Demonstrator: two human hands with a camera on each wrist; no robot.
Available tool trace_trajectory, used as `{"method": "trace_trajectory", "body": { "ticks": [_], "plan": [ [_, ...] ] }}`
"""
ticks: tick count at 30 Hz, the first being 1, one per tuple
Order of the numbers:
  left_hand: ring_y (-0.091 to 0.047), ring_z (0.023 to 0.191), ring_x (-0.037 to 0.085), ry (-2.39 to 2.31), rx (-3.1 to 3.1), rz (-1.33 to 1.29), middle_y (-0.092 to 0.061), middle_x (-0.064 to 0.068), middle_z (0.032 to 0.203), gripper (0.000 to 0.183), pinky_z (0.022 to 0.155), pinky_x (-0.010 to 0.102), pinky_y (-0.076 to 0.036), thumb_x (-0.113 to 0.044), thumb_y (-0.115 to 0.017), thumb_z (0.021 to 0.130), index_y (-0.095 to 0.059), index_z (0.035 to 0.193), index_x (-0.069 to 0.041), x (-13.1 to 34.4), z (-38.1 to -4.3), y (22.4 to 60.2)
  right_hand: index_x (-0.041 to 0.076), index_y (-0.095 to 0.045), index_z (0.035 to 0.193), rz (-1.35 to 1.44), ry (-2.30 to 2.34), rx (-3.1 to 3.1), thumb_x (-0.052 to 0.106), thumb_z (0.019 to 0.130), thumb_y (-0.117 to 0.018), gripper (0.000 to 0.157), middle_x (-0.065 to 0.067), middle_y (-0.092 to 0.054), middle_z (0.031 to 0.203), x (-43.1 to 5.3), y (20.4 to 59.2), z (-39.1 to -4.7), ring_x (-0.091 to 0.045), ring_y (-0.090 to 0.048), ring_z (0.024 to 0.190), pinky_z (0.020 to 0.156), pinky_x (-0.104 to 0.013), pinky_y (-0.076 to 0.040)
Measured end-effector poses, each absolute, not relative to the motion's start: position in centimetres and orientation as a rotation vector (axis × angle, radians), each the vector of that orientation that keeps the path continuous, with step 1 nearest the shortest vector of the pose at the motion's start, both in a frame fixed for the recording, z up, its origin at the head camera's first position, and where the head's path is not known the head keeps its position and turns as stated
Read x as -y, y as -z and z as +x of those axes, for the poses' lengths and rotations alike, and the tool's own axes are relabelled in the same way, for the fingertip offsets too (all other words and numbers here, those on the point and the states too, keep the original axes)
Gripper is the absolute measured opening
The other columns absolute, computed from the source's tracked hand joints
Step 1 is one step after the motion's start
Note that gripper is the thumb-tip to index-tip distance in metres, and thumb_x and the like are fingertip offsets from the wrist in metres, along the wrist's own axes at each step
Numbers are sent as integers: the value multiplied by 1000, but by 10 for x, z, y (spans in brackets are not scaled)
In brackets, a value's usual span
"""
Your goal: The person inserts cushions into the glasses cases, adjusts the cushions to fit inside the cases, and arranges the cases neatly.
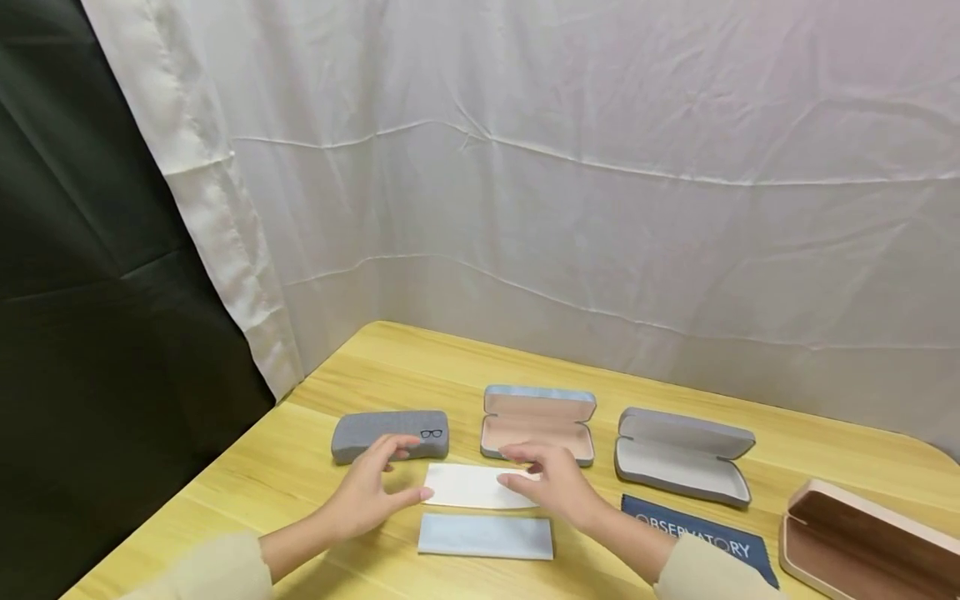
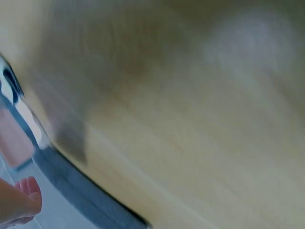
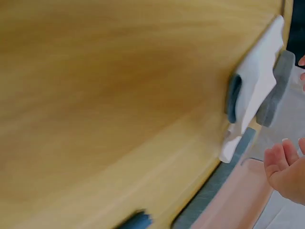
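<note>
A folded white cloth (image 1: 472, 487) lies flat on the wooden table, with a folded light blue cloth (image 1: 486, 536) just on the near side of it. My left hand (image 1: 367, 492) is at the white cloth's left end, thumb tip by its edge, thumb and fingers spread apart. Over the right end is my right hand (image 1: 558, 483), its fingers bent loosely with a gap to the thumb. Neither hand visibly grips anything; whether the thumbs touch the cloth I cannot tell. Behind the left hand sits a closed grey glasses case (image 1: 382, 429) with a glasses emblem.
Beyond the cloths stands an opened blue glasses case (image 1: 536, 407) with pink lining. Rightward are an opened grey case (image 1: 678, 467), a navy cloth (image 1: 701, 533) lettered "OBSERVATORY" and an opened brown-lined case (image 1: 862, 542). White curtains (image 1: 600, 208) hang behind the table.
</note>
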State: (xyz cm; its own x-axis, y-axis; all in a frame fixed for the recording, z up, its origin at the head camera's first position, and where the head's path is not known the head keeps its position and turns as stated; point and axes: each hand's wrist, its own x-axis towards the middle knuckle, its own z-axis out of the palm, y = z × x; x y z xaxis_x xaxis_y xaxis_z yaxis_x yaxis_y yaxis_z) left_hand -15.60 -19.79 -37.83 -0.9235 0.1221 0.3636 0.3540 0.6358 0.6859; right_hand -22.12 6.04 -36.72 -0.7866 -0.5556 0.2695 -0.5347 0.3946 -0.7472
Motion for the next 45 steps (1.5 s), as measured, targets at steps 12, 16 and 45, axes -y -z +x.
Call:
{"method": "trace_trajectory", "body": {
  "ticks": [12, 16, 45],
  "plan": [
    [-54, 87, 14, 1298, 2728, -418, -61, 4, 100, 37, 74, 23, -47, -29, -73, 79, -61, 103, -4, 182, -145, 394, 2, -67, 105, -931, 1261, -2576, 18, 81, -71, 30, -10, -66, 103, -94, 386, -197, -22, -59, 89, 68, -21, -47],
    [-52, 82, 9, 1324, 2769, -434, -61, 4, 94, 30, 71, 21, -46, -22, -74, 78, -62, 97, -3, 181, -142, 397, 2, -67, 105, -925, 1209, -2582, 17, 81, -71, 29, -6, -65, 99, -98, 392, -197, -11, -55, 82, 65, -21, -43],
    [-39, 59, 2, 1363, 2970, -593, -54, -1, 72, 15, 55, 19, -35, 0, -72, 75, -60, 83, -3, 169, -152, 390, 4, -56, 83, -765, 1044, -2442, 3, 78, -70, 14, 0, -46, 66, -95, 388, -203, -13, -41, 61, 58, -24, -33]
  ]
}}
